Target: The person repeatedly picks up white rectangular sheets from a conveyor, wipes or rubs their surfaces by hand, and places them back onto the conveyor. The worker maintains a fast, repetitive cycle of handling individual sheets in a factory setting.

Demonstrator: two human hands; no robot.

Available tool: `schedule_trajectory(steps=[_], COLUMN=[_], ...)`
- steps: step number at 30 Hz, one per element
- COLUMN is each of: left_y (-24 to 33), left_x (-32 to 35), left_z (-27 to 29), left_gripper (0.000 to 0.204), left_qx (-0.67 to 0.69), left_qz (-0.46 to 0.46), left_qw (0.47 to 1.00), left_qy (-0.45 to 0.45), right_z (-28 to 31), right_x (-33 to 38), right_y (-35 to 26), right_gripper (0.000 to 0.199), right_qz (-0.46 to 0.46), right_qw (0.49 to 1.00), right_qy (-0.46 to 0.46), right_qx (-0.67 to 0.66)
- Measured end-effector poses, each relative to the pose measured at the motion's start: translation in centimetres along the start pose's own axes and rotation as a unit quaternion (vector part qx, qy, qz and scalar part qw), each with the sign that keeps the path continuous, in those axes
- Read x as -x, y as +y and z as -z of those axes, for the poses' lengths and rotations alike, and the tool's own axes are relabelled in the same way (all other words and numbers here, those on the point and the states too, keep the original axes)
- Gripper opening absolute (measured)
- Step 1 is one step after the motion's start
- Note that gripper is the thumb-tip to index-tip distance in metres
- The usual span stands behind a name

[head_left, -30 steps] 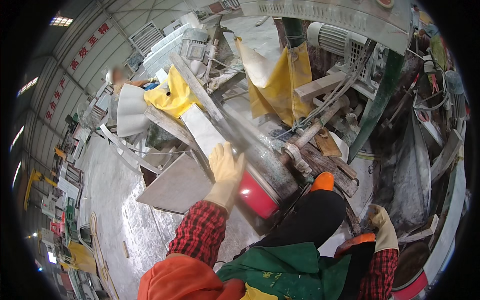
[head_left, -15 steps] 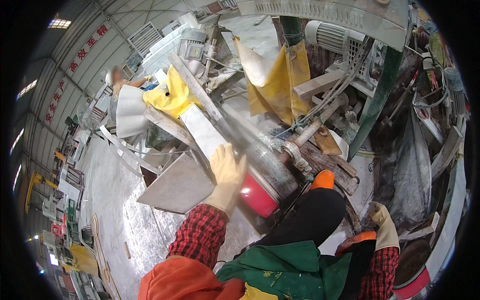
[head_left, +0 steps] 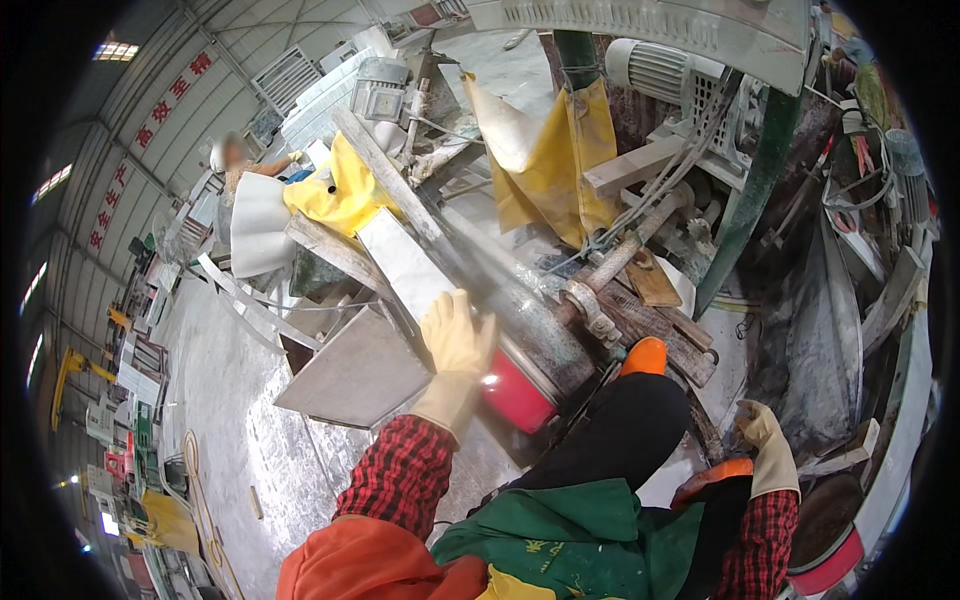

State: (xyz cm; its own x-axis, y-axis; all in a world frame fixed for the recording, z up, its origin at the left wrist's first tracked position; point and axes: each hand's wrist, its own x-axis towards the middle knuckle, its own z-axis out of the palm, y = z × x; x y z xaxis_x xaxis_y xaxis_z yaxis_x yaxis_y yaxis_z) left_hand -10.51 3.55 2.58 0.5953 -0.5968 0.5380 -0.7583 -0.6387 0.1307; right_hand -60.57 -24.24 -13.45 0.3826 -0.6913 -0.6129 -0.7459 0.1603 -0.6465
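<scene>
My left hand [head_left: 457,345], in a cream rubber glove, lies flat at the near end of a long white slab [head_left: 402,262], its fingers stretched out. Right beside that hand is a red rounded part [head_left: 518,391] at the end of a grey, wet-looking roller or drum [head_left: 535,335]. On the other side of the hand a grey square board [head_left: 352,370] sits tilted. My right hand [head_left: 768,448], gloved alike, is low at the right beside my leg and an orange boot [head_left: 715,478]. Its fingers are curled; whatever they hold, if anything, is hidden.
Yellow sheets [head_left: 560,165] hang behind the roller, near a motor [head_left: 650,70] and a green post [head_left: 750,200]. A worn wooden plank [head_left: 650,330] lies by my other orange boot [head_left: 645,357]. Another person [head_left: 240,165] stands at the far left. A red-rimmed round tub [head_left: 830,565] is lower right.
</scene>
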Motion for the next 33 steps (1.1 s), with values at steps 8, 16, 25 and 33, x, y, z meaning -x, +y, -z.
schedule_trajectory(steps=[8, 16, 25, 33], left_y=[0.5, 0.9, 1.8, 2.2], left_x=[0.5, 1.1, 1.5, 2.4], left_z=[0.5, 0.8, 1.1, 1.7], left_gripper=[0.051, 0.049, 0.049, 0.05], left_qx=[-0.006, -0.006, -0.005, -0.014], left_qz=[0.003, 0.013, 0.0, -0.009], left_qw=[1.0, 0.999, 1.0, 1.0], left_qy=[-0.017, -0.03, -0.025, -0.006], right_z=[-0.4, -0.2, -0.1, 0.0], right_x=[-1.4, -1.2, 0.5, 0.7], right_y=[1.7, 1.6, -0.6, 0.2], right_gripper=[0.046, 0.046, 0.048, 0.048], right_qz=[0.012, 0.052, 0.008, 0.036], right_qw=[1.0, 0.995, 1.0, 0.999], right_qy=[0.009, 0.017, 0.018, 0.011], right_qx=[0.008, 0.082, 0.0, 0.032])
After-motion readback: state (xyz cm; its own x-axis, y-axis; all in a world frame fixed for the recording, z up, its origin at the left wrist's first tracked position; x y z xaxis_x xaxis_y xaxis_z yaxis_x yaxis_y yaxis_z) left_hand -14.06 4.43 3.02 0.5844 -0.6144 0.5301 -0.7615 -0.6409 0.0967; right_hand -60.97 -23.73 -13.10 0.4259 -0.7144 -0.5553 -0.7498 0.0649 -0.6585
